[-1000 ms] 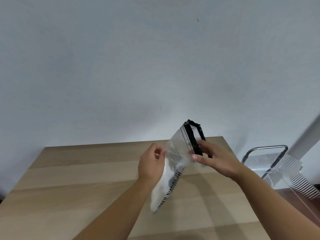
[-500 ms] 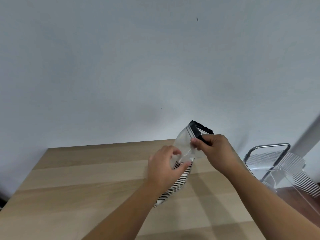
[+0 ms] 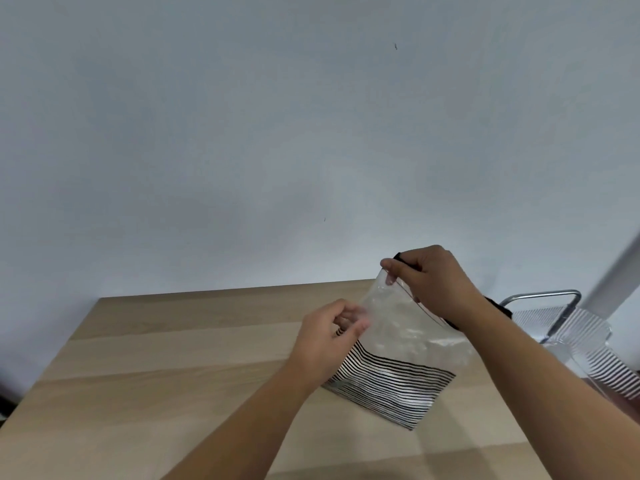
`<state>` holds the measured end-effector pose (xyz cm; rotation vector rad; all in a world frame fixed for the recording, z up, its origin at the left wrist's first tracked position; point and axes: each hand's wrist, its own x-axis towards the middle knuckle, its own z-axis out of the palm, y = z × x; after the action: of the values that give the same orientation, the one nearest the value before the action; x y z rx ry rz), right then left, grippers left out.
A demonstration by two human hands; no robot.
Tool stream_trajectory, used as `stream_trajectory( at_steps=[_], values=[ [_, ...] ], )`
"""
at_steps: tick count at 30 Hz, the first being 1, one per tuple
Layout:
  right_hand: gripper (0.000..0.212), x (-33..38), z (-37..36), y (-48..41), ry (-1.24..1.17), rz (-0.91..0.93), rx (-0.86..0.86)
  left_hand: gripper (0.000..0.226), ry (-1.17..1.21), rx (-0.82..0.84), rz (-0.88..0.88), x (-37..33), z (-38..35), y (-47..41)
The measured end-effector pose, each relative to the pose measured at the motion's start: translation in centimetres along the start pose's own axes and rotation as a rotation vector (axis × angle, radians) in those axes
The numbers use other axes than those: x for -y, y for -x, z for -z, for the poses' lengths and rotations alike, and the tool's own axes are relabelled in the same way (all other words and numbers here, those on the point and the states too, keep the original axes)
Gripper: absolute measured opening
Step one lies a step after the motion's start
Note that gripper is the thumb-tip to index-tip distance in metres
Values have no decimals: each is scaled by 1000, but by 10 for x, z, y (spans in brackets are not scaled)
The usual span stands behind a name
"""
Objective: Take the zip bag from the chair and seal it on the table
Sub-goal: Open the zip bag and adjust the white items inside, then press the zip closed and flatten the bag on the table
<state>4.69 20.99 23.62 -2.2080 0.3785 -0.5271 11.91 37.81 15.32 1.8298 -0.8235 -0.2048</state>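
Note:
The zip bag (image 3: 398, 341) is clear plastic with a black zip strip along its top and black-and-white stripes across its lower part. It slants over the right part of the wooden table (image 3: 173, 358), its striped bottom resting on the wood. My right hand (image 3: 433, 282) pinches the top edge at the zip strip, holding that end up. My left hand (image 3: 329, 337) grips the bag's left side edge, just above the stripes. Part of the zip strip is hidden behind my right hand and wrist.
A clear ribbed plastic chair (image 3: 571, 327) with a chrome frame stands off the table's right edge. A plain pale wall (image 3: 277, 133) rises directly behind the table's far edge.
The bag has turned from edge-on and nearly upright to broad side facing me, with its striped bottom lowered onto the table. My right hand has slid up along the zip strip.

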Motion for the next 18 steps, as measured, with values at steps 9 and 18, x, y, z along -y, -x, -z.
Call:
stream_trajectory(
  at_steps=[9,18],
  values=[
    [10,-34,17,10,418,-81,471,8,81,-92,167,22,13,-2],
    [36,-31,16,9,318,-69,245,18,194,12,319,37,31,3]
  ],
)
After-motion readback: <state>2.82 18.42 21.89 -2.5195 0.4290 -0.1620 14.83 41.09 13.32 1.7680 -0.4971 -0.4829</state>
